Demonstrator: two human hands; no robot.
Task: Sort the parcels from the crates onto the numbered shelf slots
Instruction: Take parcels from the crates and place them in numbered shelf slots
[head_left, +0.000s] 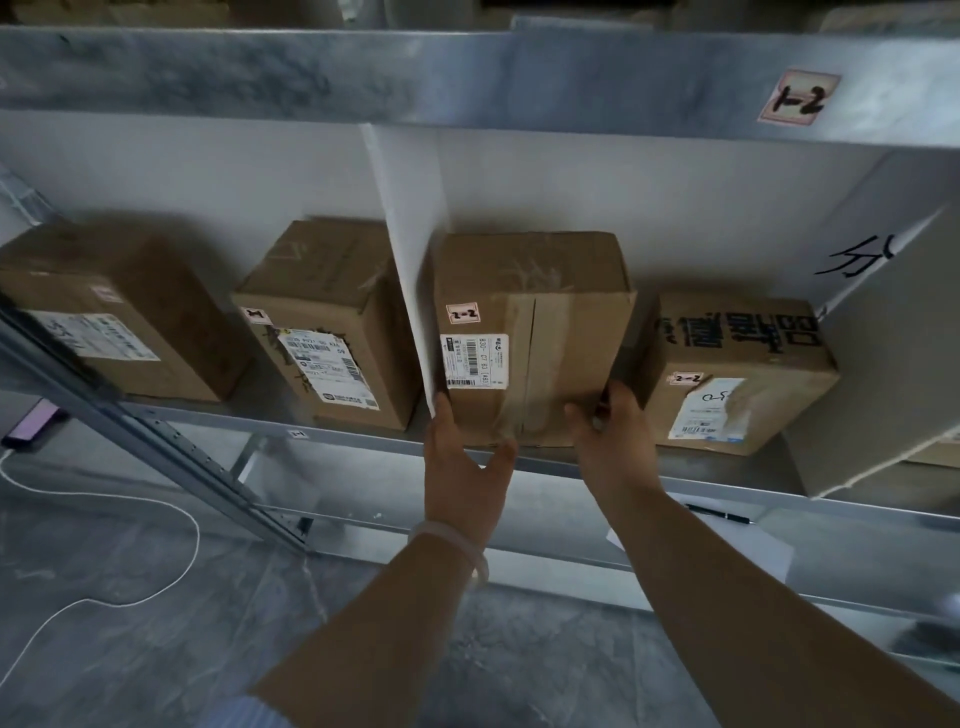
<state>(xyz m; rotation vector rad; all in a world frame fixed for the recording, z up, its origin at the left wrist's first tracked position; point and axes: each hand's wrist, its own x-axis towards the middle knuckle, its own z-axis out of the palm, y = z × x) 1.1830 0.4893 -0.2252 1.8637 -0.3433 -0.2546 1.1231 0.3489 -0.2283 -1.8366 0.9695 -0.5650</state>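
Gripping the taped cardboard parcel on the dull metal shelf are left hand and right hand.

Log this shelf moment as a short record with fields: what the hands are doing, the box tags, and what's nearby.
held box: brown cardboard, tag 2-2, on the shelf, just right of the white divider
left hand: grips its lower left corner
right hand: grips its lower right edge
right box: tag 2-2, same slot
near left box: beyond the divider
far left box: further left
upper label: 1-2
below: pen on a white sheet
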